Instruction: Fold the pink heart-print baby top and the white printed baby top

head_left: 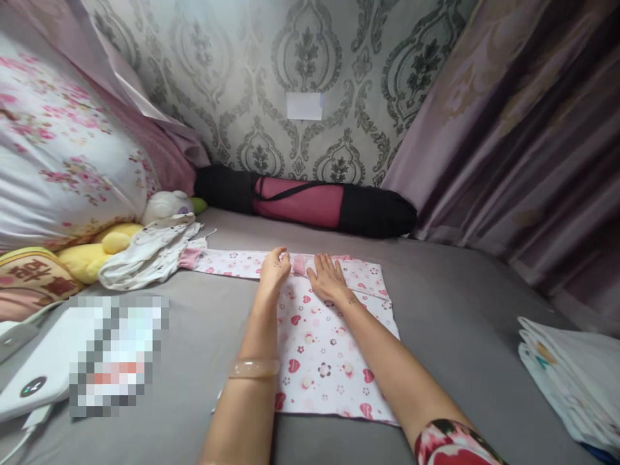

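Note:
A child's long-sleeved top (pixel 324 352), white with red hearts and small flowers, is spread on the grey bed sheet. One sleeve (pixel 227 263) stretches out to the left and ends in a pink cuff (pixel 188 258). The other sleeve is folded across the upper part, its pink cuff (pixel 299 265) between my hands. My left hand (pixel 276 268), fingers curled, is over the top where the left sleeve begins; whether it pinches any cloth is hidden. My right hand (pixel 328 278) lies flat on the folded sleeve, fingers stretched out.
A black and red rolled bag (pixel 300 203) lies along the wall. At left are a crumpled white garment (pixel 150 255), plush toys (pixel 99 252), a floral pillow (pixel 72 148) and a white power bank (pixel 53 361) with a cable. Folded clothes (pixel 576 381) sit at right.

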Demonstrator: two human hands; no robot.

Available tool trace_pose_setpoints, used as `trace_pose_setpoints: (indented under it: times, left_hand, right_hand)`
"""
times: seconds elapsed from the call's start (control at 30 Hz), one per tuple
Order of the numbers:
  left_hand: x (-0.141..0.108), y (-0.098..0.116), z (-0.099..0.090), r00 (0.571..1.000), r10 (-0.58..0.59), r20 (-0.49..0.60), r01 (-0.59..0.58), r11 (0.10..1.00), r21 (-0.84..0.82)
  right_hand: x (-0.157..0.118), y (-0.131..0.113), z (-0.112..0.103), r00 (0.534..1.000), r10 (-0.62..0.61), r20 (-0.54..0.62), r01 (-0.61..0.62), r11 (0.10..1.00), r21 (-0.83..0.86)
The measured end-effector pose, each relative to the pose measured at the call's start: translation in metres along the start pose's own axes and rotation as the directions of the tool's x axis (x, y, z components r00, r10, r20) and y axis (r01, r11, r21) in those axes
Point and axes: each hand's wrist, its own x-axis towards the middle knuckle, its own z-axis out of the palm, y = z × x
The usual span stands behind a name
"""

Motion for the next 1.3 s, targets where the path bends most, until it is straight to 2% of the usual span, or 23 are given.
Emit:
trace_pose_setpoints:
  times: [0.1, 0.27, 0.53, 0.7, 0.87, 1.03, 1.17, 1.3]
  left_hand:
    - [-0.001, 0.002, -0.001, 1.000, -0.018, 0.011, 0.018, 0.999, 0.033]
    - [-0.002, 0.004, -0.003, 0.998, 0.001, 0.063, -0.013, 0.981, 0.192]
    - [0.000, 0.003, -0.005, 0.999, 0.011, 0.035, -0.020, 0.967, 0.253]
    - [0.001, -0.001, -0.002, 1.000, 0.005, 0.028, -0.012, 0.965, 0.263]
    - [0.001, -0.008, 0.003, 0.999, 0.026, 0.036, -0.035, 0.961, 0.274]
    - [0.003, -0.012, 0.005, 0.997, 0.034, 0.074, -0.051, 0.967, 0.250]
    - [0.005, -0.014, 0.007, 0.994, 0.043, 0.105, -0.067, 0.970, 0.235]
    - [0.002, -0.014, 0.011, 0.988, 0.087, 0.125, -0.111, 0.974, 0.199]
  right_hand:
    - [0.002, 0.002, -0.001, 1.000, 0.006, 0.008, -0.006, 1.000, -0.012]
    - [0.003, -0.003, -0.007, 0.998, 0.029, 0.061, -0.028, 1.000, -0.013]
    - [0.014, -0.046, -0.003, 0.991, -0.128, -0.050, 0.127, 0.992, -0.018]
    - [0.024, -0.057, 0.011, 0.991, -0.125, -0.051, 0.124, 0.992, -0.020]
    - [0.024, -0.056, 0.017, 0.992, -0.114, -0.047, 0.113, 0.994, -0.009]
    - [0.024, -0.053, 0.009, 0.990, -0.140, 0.002, 0.140, 0.988, 0.071]
    - [0.022, -0.033, -0.006, 0.977, -0.210, 0.032, 0.201, 0.964, 0.173]
    - [0.012, -0.006, -0.017, 0.984, -0.180, -0.010, 0.180, 0.978, 0.106]
